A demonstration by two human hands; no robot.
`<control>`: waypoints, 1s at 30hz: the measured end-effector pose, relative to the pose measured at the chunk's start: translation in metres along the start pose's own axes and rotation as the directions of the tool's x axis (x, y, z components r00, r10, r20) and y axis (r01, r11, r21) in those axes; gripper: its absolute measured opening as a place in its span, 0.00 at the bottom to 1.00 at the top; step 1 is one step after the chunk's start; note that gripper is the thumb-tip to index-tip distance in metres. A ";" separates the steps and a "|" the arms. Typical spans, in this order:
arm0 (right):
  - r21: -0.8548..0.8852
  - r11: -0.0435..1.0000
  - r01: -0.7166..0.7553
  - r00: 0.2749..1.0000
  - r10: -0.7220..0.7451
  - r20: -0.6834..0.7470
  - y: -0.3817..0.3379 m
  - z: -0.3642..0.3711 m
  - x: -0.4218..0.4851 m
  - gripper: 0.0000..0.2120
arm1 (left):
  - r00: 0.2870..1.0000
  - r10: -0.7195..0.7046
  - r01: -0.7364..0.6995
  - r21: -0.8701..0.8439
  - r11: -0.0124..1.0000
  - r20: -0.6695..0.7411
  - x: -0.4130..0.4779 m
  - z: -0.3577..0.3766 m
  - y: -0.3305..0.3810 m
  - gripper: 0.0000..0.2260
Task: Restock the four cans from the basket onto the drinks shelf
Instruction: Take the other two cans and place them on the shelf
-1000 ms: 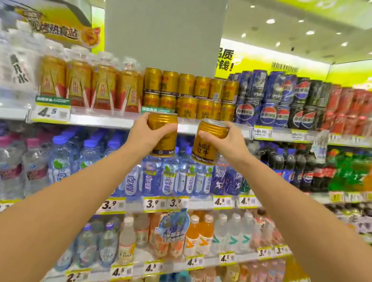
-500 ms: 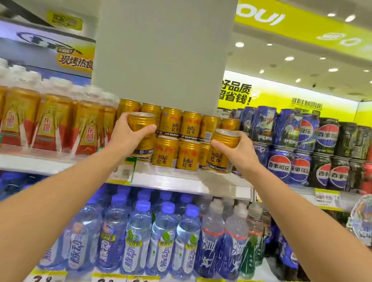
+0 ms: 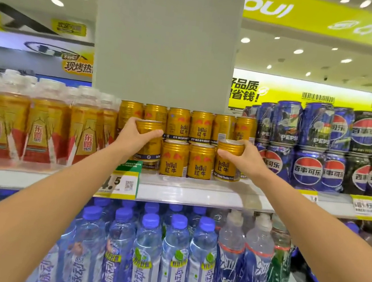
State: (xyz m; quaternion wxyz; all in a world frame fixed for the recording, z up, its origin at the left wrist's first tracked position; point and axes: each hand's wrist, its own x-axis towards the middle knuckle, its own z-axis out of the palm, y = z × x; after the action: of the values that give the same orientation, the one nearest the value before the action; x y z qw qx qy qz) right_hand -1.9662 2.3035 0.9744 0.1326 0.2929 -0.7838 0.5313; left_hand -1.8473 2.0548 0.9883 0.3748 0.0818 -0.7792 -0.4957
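My left hand (image 3: pixel 134 138) grips a gold Red Bull can (image 3: pixel 149 150) at the left end of the gold-can row on the top drinks shelf (image 3: pixel 188 193). My right hand (image 3: pixel 246 159) grips a second gold can (image 3: pixel 227 164) at the row's right end, its base at the shelf surface. Between the two held cans stand two gold cans (image 3: pixel 187 159) in the front row, with a stacked upper row (image 3: pixel 189 124) behind. The basket is out of view.
Bottled tea (image 3: pixel 43 122) stands to the left of the gold cans, stacked Pepsi cans (image 3: pixel 309 145) to the right. A grey pillar (image 3: pixel 166 41) rises behind the shelf. Blue-capped water bottles (image 3: pixel 145 247) fill the shelf below. Price tags (image 3: pixel 117 184) line the shelf edge.
Both hands have risen from below the top shelf and moved forward with their cans, which now sit at the two ends of the front gold-can row. The view has tilted upward.
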 end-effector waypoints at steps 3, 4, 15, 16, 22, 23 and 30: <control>-0.009 0.999 -0.034 0.999 0.035 0.014 0.006 0.003 0.003 0.30 | 0.998 -0.025 0.024 0.013 1.000 0.053 0.005 0.003 -0.005 0.32; -0.008 0.999 -0.037 0.999 0.037 0.018 0.009 0.004 0.003 0.30 | 0.997 -0.036 0.034 0.028 0.999 0.068 0.006 0.003 -0.008 0.32; 0.037 0.997 -0.064 0.996 0.062 0.063 0.018 0.004 0.000 0.30 | 0.973 -0.119 0.047 0.331 0.942 0.200 0.009 -0.009 -0.018 0.35; 0.032 0.997 -0.070 0.996 0.068 0.060 0.019 0.004 0.000 0.31 | 0.973 -0.119 0.040 0.357 0.933 0.200 0.010 -0.010 -0.018 0.37; 0.001 0.992 -0.125 0.988 0.124 0.093 0.010 0.005 -0.007 0.49 | 0.986 -0.049 -0.028 0.450 0.892 0.159 0.003 -0.010 -0.018 0.43; -0.020 0.993 -0.112 0.991 0.113 0.074 0.006 0.004 -0.009 0.49 | 0.990 0.001 -0.067 0.460 0.886 0.143 0.001 -0.011 -0.017 0.44; -0.785 0.582 0.212 0.951 -0.307 0.029 -0.036 0.024 -0.053 0.44 | 0.888 0.374 -0.436 0.751 0.495 0.269 -0.047 -0.017 -0.008 0.41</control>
State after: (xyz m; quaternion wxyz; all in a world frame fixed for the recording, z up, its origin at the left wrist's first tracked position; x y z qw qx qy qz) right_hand -1.9002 2.2894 0.9648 0.3653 0.2879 -0.8758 0.1289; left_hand -1.8052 2.0622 0.9615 0.3763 0.0375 -0.9257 0.0029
